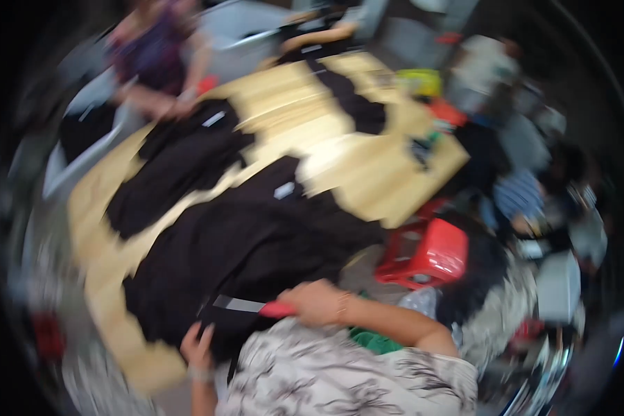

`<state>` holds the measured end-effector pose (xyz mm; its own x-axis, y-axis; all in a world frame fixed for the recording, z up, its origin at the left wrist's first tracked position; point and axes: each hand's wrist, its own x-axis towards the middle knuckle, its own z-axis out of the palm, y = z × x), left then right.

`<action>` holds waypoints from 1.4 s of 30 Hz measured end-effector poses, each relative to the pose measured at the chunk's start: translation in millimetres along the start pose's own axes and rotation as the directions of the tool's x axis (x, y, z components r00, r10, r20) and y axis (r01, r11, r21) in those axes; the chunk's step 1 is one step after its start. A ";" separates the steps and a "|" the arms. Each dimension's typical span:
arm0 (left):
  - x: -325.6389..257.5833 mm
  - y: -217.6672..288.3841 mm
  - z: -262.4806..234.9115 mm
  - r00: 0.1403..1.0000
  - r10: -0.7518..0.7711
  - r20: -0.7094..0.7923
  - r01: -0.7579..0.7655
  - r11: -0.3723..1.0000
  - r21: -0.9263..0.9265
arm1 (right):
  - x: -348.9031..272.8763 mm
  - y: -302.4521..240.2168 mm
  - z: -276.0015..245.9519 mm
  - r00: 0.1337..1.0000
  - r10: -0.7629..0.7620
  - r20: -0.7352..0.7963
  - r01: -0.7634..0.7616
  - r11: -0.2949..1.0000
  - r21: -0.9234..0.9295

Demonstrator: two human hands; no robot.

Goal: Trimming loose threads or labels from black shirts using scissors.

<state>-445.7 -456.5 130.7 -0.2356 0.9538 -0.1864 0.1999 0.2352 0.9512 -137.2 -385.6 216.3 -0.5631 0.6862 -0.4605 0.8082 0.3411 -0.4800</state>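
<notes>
A large black garment [215,243] lies spread and rumpled over the table's near side, with a small white label [284,190] on it. In my right hand [317,303] is a red-handled tool with a flat silver blade [239,304]. Its blade points left over the garment's near part; blur hides its exact kind. My left hand [197,349] is at the garment's near left edge, beside the blade tip. Two of its fingers stretch upward and apart, and the rest are blurred.
The pale wooden table [111,291] carries another black garment [180,166], handled by a person [156,62] across at the left, and a narrow dark garment [347,97] farther off. A red plastic stool [440,249] stands right of the table. Other people sit at the right.
</notes>
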 end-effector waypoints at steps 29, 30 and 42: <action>-11.6 8.9 15.2 0.947 0.260 -0.187 -0.242 0.964 0.113 | 12.3 -31.5 -34.2 0.955 -0.206 0.214 0.243 0.957 -0.160; -10.7 10.1 11.9 0.951 0.254 -0.174 -0.237 0.965 0.113 | 11.4 -30.2 -34.3 0.954 -0.207 0.217 0.244 0.957 -0.160; -42.4 -33.2 -14.4 0.998 0.002 -0.065 0.023 0.926 0.376 | 18.4 -11.6 -25.4 0.967 -0.250 0.049 0.252 0.967 -0.037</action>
<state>-456.0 -507.4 110.6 -0.2962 0.9402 -0.1683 0.5374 0.3097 0.7844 -152.5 -360.6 232.4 -0.7550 0.5467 -0.3621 0.6462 0.5265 -0.5525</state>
